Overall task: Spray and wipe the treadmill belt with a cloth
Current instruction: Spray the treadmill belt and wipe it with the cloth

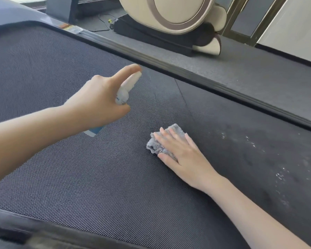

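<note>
The dark textured treadmill belt (79, 168) fills most of the view. My left hand (97, 99) grips a white spray bottle (127, 88) with a blue base, held above the belt's middle, index finger lying on its top, nozzle aimed toward the far side rail. My right hand (181, 153) lies flat, fingers straight, pressing a crumpled grey cloth (160, 144) onto the belt to the right of the bottle. Wet droplets and darker damp patches (258, 150) mark the belt at the right.
A dark side rail (169, 67) runs diagonally along the belt's far edge, with a grey side deck (241, 69) beyond it. A beige and brown machine (178, 15) on a black base stands behind, with a thin cable on the floor. The near side rail (43, 234) crosses the bottom.
</note>
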Demonstrator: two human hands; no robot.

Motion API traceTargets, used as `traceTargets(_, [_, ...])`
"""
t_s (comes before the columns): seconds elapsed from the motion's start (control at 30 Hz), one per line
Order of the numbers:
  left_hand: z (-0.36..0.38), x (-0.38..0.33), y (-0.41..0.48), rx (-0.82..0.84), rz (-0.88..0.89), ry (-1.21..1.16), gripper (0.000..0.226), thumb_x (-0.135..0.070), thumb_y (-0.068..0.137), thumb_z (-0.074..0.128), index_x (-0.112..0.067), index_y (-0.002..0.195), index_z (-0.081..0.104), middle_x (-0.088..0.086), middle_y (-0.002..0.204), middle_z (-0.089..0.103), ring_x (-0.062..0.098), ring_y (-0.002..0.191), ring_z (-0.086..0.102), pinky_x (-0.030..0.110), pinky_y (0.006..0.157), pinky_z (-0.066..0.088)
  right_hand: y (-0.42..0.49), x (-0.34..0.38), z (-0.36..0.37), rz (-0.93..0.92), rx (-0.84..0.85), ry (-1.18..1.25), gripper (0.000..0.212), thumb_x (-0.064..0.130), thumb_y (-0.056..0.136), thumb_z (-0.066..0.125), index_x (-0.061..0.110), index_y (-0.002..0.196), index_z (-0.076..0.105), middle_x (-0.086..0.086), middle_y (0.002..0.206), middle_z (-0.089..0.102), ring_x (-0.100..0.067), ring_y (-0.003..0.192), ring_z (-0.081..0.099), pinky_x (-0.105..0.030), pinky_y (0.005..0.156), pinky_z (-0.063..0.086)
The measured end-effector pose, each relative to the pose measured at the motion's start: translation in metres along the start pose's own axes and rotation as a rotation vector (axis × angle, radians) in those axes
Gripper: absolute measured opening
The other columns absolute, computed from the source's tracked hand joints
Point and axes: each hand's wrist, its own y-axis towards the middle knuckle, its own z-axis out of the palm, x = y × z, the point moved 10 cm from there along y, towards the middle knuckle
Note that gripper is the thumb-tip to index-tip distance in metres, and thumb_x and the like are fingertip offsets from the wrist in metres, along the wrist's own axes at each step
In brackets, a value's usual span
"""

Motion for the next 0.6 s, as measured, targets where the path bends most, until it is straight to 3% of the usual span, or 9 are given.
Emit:
traceTargets(0.1, [0.000, 0.006, 0.000, 0.003, -0.013, 0.003, 0.077, -0.015, 0.075, 0.062, -0.038, 0.141, 0.030, 0.001, 0.060, 0.051, 0.018, 0.057, 0.050, 0.029, 0.059, 0.036, 0.010, -0.029, -0.007, 0.108, -0.049, -0.045, 0.051, 0.050, 0.098, 0.025, 0.044, 0.147, 0.013, 0.022, 0.156, 0.007, 0.007, 0.141, -0.006, -0.034, 0.117, -0.002])
traceTargets(0.17, [-0.002, 0.009, 0.000, -0.002, -0.023, -0.011, 0.076, -0.015, 0.075, 0.061, -0.038, 0.140, 0.031, 0.001, 0.060, 0.051, 0.015, 0.057, 0.050, 0.029, 0.059, 0.036, 0.008, -0.093, -0.019, 0.318, -0.078, -0.082, 0.049, 0.047, 0.098, 0.026, 0.041, 0.147, 0.018, 0.016, 0.156, 0.014, -0.001, 0.143, 0.005, -0.041, 0.115, 0.006])
traceTargets(0.23, [-0.004, 0.010, 0.000, -0.005, -0.026, -0.022, 0.076, -0.014, 0.075, 0.061, -0.039, 0.140, 0.031, 0.002, 0.060, 0.052, 0.014, 0.058, 0.050, 0.029, 0.060, 0.036, 0.000, -0.161, -0.032, 0.553, -0.090, -0.107, 0.057, 0.057, 0.091, 0.019, 0.039, 0.145, 0.022, 0.010, 0.155, 0.020, -0.010, 0.143, 0.012, -0.048, 0.114, 0.011])
traceTargets(0.33, [-0.006, 0.009, 0.000, -0.007, -0.020, -0.036, 0.075, -0.014, 0.075, 0.062, -0.038, 0.140, 0.032, 0.003, 0.062, 0.053, 0.013, 0.059, 0.050, 0.029, 0.058, 0.035, 0.000, -0.199, -0.035, 0.728, -0.110, 0.001, 0.051, 0.045, 0.098, 0.025, 0.032, 0.148, 0.024, 0.005, 0.159, 0.015, -0.016, 0.146, 0.007, -0.048, 0.117, 0.006])
traceTargets(0.5, [-0.008, 0.005, -0.001, -0.002, -0.028, -0.046, 0.076, -0.015, 0.076, 0.062, -0.041, 0.140, 0.031, 0.000, 0.062, 0.050, 0.010, 0.057, 0.047, 0.028, 0.053, 0.033, 0.030, -0.146, -0.039, 0.577, -0.089, 0.080, 0.045, 0.034, 0.102, 0.025, 0.034, 0.147, 0.027, 0.004, 0.159, 0.015, -0.017, 0.146, 0.007, -0.035, 0.115, 0.007])
traceTargets(0.6, [-0.009, 0.004, -0.002, 0.009, -0.027, -0.067, 0.077, -0.015, 0.075, 0.062, -0.042, 0.140, 0.031, 0.001, 0.064, 0.053, 0.012, 0.056, 0.049, 0.027, 0.053, 0.038, 0.049, -0.059, -0.023, 0.253, -0.016, -0.008, 0.043, 0.029, 0.103, 0.025, 0.022, 0.145, 0.035, 0.001, 0.157, 0.021, -0.019, 0.145, 0.012, -0.039, 0.115, 0.005])
